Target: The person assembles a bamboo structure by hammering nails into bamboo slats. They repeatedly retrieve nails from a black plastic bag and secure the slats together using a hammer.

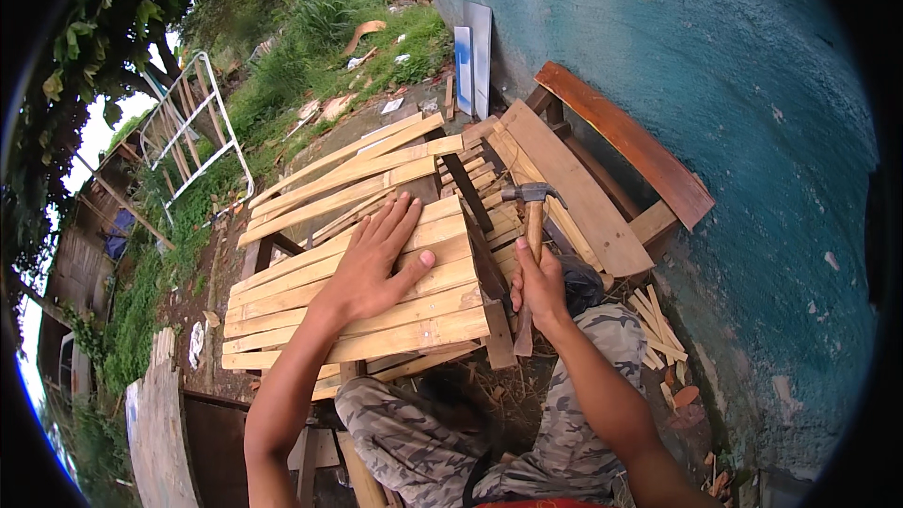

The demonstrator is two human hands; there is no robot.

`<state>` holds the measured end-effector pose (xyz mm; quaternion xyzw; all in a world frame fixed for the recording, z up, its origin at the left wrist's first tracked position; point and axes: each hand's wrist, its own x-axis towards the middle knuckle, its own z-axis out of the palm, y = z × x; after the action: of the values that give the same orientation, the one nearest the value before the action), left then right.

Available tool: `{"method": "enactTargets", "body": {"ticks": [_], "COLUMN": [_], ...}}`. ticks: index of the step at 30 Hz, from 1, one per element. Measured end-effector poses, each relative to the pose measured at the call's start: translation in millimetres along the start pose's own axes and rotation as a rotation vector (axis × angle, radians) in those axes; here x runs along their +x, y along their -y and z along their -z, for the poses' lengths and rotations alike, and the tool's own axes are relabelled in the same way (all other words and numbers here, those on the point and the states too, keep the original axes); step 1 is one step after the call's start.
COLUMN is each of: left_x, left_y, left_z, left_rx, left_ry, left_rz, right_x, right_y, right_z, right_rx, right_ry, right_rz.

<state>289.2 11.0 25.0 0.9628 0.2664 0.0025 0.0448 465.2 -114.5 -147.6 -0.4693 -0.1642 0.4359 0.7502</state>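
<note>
My left hand (376, 263) lies flat on a row of pale bamboo slats (423, 306), its fingers spread toward the far side. The slats rest side by side across a dark wooden frame (482, 259), with a gap between the near group and the far slats (357, 169). To the right of the frame, my right hand (540, 290) is closed around the wooden handle of a claw hammer (534, 216). The hammer stands upright with its metal head at the top, apart from the slats. My palm hides part of the slats under it.
A wooden bench (625, 146) stands along the blue wall (752, 179) at right, beside a broad plank (574, 188). More loose slats lie under and behind the frame. Thin sticks (658, 325) lie by my right knee. A white metal frame (202, 127) stands in the grass at left.
</note>
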Motion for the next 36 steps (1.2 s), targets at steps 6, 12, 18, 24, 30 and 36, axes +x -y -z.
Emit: {"method": "enactTargets", "body": {"ticks": [6, 12, 18, 24, 30, 36], "left_x": [-20, -65, -98, -108, -113, -113], "left_y": [-31, -62, -82, -62, -49, -42], "left_z": [0, -4, -12, -25, -36, -37], "left_rx": [0.053, 0.1, 0.108, 0.095, 0.138, 0.059], "left_ry": [0.021, -0.059, -0.162, -0.338, -0.416, -0.466], "left_rz": [-0.069, -0.141, -0.094, -0.045, -0.025, -0.053], "right_x": [-1, 2, 3, -24, -72, -95], "right_y": [0, -12, -23, 41, 130, 192], "right_z": [-9, -13, -21, -5, 4, -47], "right_rx": [-0.032, -0.038, -0.12, -0.189, -1.152, -1.28], "right_ry": [0.012, 0.029, 0.04, 0.099, 0.341, 0.255], "right_rz": [-0.005, 0.034, 0.121, 0.243, 0.616, 0.676]}}
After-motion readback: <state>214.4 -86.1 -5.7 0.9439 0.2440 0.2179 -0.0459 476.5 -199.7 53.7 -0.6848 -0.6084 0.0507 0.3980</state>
